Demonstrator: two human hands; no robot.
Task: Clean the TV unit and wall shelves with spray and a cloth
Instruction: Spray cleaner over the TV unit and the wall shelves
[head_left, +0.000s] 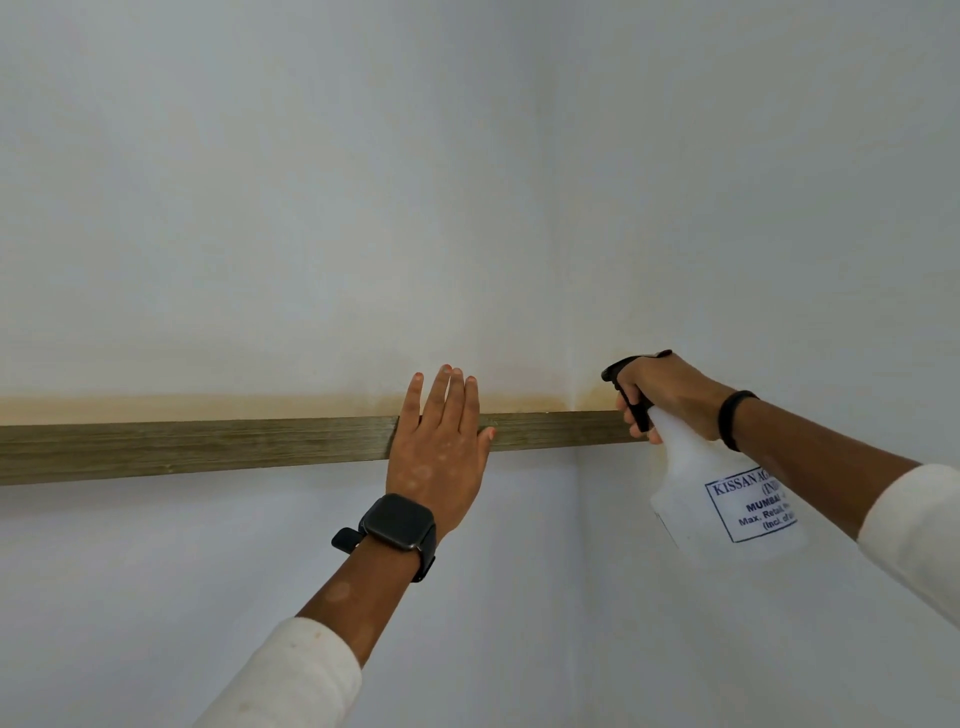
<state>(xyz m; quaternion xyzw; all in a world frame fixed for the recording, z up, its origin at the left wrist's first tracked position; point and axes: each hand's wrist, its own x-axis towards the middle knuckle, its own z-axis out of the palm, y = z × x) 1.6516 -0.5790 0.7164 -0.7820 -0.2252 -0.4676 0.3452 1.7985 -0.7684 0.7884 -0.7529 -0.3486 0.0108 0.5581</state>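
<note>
At far left we note a long wood-grain wall shelf (208, 449), seen from below its front edge, running across the pale white wall (311, 182) toward the room corner at right. A yellowish-brown band marks the wall just above the shelf line.

Near centre, our left hand (439, 441) lies across the shelf's front edge, fingers straight and close together, pointing up over the shelf top. The thumb rests against the edge on the right side. The hand is released and grasps nothing. A black square smartwatch (397, 522) sits on that wrist, and a white long sleeve (291, 675) covers the forearm below.

To the right, at the corner where the shelf ends, our right hand (660, 392) grasps the black trigger head of a translucent white plastic spray bottle (711, 488). The fingers are curled round the trigger; the nozzle points left, level with the shelf top. The bottle hangs tilted below the hand, bearing a blue-printed label. A thin black band (732, 418) circles the right wrist. We see no cloth in view.
</note>
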